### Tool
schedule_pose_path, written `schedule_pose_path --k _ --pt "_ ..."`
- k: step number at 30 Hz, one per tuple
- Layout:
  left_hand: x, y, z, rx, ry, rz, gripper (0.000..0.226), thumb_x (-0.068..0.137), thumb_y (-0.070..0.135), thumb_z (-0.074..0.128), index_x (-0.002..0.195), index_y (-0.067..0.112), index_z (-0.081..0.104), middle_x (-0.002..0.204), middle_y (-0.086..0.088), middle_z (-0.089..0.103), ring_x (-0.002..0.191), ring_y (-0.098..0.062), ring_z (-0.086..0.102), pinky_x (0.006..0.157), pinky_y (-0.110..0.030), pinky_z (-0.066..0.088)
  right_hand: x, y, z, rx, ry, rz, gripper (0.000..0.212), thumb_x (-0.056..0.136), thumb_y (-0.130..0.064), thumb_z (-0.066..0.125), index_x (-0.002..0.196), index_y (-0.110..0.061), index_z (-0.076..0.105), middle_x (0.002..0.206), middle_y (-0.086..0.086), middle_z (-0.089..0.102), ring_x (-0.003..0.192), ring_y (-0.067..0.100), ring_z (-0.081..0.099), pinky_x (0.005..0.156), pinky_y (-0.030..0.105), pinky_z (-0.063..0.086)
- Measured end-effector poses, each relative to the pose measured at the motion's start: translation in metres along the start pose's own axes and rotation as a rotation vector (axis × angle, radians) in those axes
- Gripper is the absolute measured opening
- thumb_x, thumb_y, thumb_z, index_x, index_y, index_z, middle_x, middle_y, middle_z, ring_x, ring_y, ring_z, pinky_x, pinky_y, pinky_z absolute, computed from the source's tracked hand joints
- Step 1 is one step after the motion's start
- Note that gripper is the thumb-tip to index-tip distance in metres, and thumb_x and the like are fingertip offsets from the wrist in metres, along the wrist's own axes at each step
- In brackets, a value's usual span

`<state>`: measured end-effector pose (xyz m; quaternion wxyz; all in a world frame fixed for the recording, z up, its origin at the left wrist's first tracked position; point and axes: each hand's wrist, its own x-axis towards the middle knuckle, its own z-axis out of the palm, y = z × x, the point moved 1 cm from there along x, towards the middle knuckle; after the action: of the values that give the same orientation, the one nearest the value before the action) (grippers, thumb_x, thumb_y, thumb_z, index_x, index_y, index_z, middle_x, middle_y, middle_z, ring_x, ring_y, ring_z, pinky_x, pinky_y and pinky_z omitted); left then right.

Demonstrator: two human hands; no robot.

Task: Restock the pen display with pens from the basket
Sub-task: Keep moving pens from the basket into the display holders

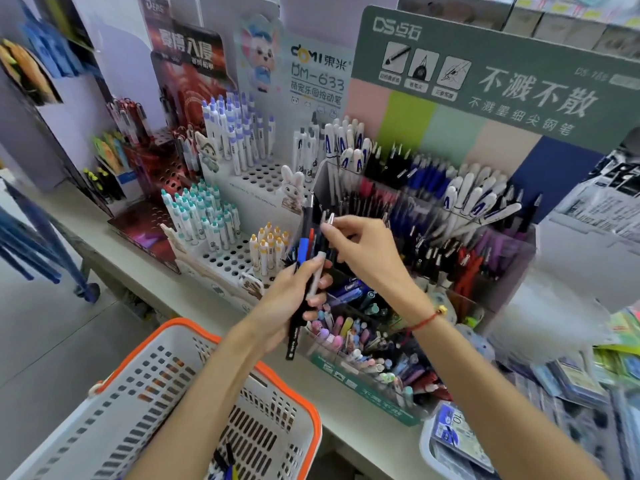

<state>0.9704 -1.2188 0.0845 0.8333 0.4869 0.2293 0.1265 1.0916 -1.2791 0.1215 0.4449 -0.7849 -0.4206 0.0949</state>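
Observation:
My left hand (294,299) grips a bundle of pens (304,258), black, blue and white, upright in front of the pen display (450,216). Just above it, my right hand (363,247) pinches the top of one pen (329,220) in the bundle. The display is a clear tiered rack under a green sign, packed with black, blue, white and red pens. The white basket with an orange rim (311,410) sits at lower left under my left forearm; a few pens (225,465) lie in its bottom.
White peg stands with blue-capped (239,133), teal-capped (204,213) and yellow-capped pens (268,247) stand left of the display on the grey shelf (145,271). A tray of pastel pens (363,348) sits at the display's front. Packaged stationery (571,382) lies at right.

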Motion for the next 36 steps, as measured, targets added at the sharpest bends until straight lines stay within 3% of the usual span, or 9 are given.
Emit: schedule_pose_path --k 2,6,10,16,19,23,26,33,36 --pt "0.0 -0.002 0.006 0.1 0.039 0.023 0.022 0.098 0.036 0.051 0.097 0.016 0.059 0.069 0.006 0.056 0.048 -0.004 0.046 0.039 -0.016 0.034 -0.007 0.008 -0.005 0.199 0.014 0.159 0.022 0.096 -0.025 0.061 0.107 -0.009 0.072 0.076 -0.005 0.067 0.054 -0.004 0.056 0.053 0.015 0.046" --pt "0.004 -0.007 0.017 0.254 0.136 0.059 0.024 0.096 0.039 0.054 0.1 0.019 0.066 0.081 0.003 0.072 0.059 -0.005 0.065 0.051 -0.019 0.051 -0.02 0.018 -0.014 0.342 0.128 0.264 0.018 0.097 -0.021 0.058 0.109 -0.012 0.069 0.078 -0.004 0.065 0.059 -0.003 0.058 0.058 0.017 0.048" --pt "0.008 -0.012 0.014 0.147 0.207 -0.001 0.024 0.098 0.034 0.053 0.099 0.011 0.062 0.077 0.001 0.073 0.048 -0.004 0.056 0.042 -0.017 0.042 -0.031 0.022 -0.039 0.479 0.375 0.284 0.013 0.1 -0.017 0.052 0.107 -0.014 0.062 0.084 -0.002 0.061 0.062 -0.001 0.058 0.058 0.016 0.05" --pt "0.014 -0.021 0.02 0.074 0.149 -0.026 0.022 0.1 0.033 0.049 0.099 0.012 0.057 0.062 0.007 0.038 0.041 -0.002 0.031 0.037 -0.014 0.024 -0.04 0.031 -0.087 0.221 0.826 -0.004 0.014 0.1 -0.014 0.051 0.114 -0.012 0.055 0.089 -0.009 0.059 0.075 0.011 0.063 0.068 0.027 0.054" --pt "0.02 -0.02 0.03 0.044 0.108 -0.044 0.027 0.102 0.035 0.044 0.101 0.01 0.055 0.058 0.009 0.035 0.042 -0.002 0.029 0.036 -0.014 0.021 -0.043 0.034 -0.106 0.029 0.918 -0.114 0.027 0.099 -0.014 0.053 0.125 -0.007 0.051 0.091 -0.007 0.057 0.077 -0.005 0.058 0.07 0.013 0.046" --pt "0.023 -0.022 0.041 -0.004 0.068 -0.074 0.032 0.104 0.035 0.035 0.101 0.01 0.054 0.054 0.01 0.033 0.039 -0.002 0.026 0.034 -0.014 0.019 -0.051 0.038 -0.115 -0.105 0.874 -0.214 0.031 0.099 -0.013 0.055 0.128 -0.005 0.048 0.093 0.0 0.059 0.072 -0.006 0.055 0.067 0.01 0.047" --pt "0.021 -0.026 0.045 -0.074 0.042 -0.082 0.033 0.105 0.033 0.032 0.103 0.008 0.053 0.054 0.009 0.034 0.039 -0.003 0.026 0.033 -0.015 0.021 -0.057 0.044 -0.111 -0.183 0.808 -0.256 0.027 0.097 -0.013 0.058 0.122 -0.006 0.054 0.096 -0.004 0.062 0.073 0.007 0.061 0.069 0.021 0.055" --pt "0.019 -0.03 0.046 -0.082 0.041 -0.094 0.034 0.105 0.032 0.031 0.101 0.009 0.055 0.055 0.008 0.034 0.04 -0.003 0.026 0.033 -0.015 0.022 -0.05 0.044 -0.117 -0.364 0.677 -0.163 0.02 0.093 -0.023 0.065 0.112 -0.015 0.065 0.083 -0.002 0.072 0.067 0.015 0.063 0.064 0.032 0.056" --pt "0.018 -0.028 0.046 -0.099 0.034 -0.091 0.033 0.105 0.032 0.031 0.101 0.009 0.055 0.055 0.008 0.034 0.039 -0.003 0.026 0.032 -0.015 0.022 -0.045 0.039 -0.131 -0.358 0.619 -0.139 0.017 0.092 -0.027 0.066 0.106 -0.017 0.067 0.078 -0.008 0.067 0.064 0.012 0.061 0.064 0.029 0.053"
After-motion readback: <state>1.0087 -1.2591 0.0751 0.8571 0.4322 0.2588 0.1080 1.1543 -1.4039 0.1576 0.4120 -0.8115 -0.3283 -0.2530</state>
